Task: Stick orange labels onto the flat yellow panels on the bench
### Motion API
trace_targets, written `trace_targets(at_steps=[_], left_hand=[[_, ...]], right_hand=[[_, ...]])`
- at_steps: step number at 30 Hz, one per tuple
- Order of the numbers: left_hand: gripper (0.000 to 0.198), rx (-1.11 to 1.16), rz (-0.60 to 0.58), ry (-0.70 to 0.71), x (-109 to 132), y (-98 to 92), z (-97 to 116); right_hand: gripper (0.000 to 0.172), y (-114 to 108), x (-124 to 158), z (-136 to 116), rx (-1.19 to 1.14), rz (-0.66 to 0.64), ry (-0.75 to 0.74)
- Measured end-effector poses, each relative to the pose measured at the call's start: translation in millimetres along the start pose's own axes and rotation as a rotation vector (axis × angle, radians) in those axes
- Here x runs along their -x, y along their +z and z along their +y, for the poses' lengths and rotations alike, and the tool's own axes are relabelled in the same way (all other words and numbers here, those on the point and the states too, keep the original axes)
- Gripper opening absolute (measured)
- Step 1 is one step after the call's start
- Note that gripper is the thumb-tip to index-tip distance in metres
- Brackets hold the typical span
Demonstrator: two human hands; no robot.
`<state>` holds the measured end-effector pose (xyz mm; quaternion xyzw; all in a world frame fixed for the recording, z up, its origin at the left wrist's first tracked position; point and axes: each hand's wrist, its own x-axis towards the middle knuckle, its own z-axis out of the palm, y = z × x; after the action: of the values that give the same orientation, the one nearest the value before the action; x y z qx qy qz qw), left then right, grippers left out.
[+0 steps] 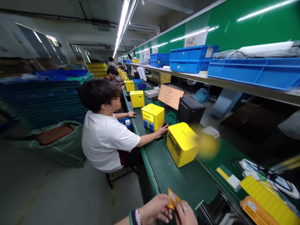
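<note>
At the bottom edge both my hands pinch a small orange label. My left hand, with bead bracelets at the wrist, grips its left side. My right hand, a ring on one finger, grips its lower right corner. Both are over the near edge of the green conveyor belt. A yellow box stands on the belt a little beyond my hands. To the right lie a yellow sheet of labels and an orange packet.
A seated person in a white shirt touches another yellow box further along the belt. More yellow boxes and workers follow behind. A monitor, a black unit, blue crates on a shelf, stacked blue trays at left.
</note>
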<state>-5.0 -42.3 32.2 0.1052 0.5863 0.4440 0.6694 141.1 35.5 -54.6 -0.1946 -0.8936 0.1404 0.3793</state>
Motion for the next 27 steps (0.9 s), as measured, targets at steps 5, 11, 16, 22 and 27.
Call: trace_targets(at_steps=[5,11,16,22,27], left_hand=[[0.035,0.140,-0.005,0.175,-11.2,-10.5,22.8],[0.045,0.140,0.072,0.353,-21.7,-42.4,79.3],[0.047,0.137,0.122,0.387,-30.9,-71.9,88.7],[0.052,0.190,0.120,0.359,-44.8,-108.3,85.3],[0.049,0.181,0.134,0.374,-51.9,-134.1,104.2]], right_hand=[[0.029,-14.2,-4.7,6.3,0.041,-0.129,0.240],[0.042,-92.2,-55.1,70.2,0.101,-0.085,0.603],[0.060,-122.9,-148.1,170.3,0.306,-0.040,0.602],[0.061,-84.7,-235.2,240.7,0.261,-0.411,0.952],[0.048,-81.3,-264.6,236.0,0.123,-0.565,0.992]])
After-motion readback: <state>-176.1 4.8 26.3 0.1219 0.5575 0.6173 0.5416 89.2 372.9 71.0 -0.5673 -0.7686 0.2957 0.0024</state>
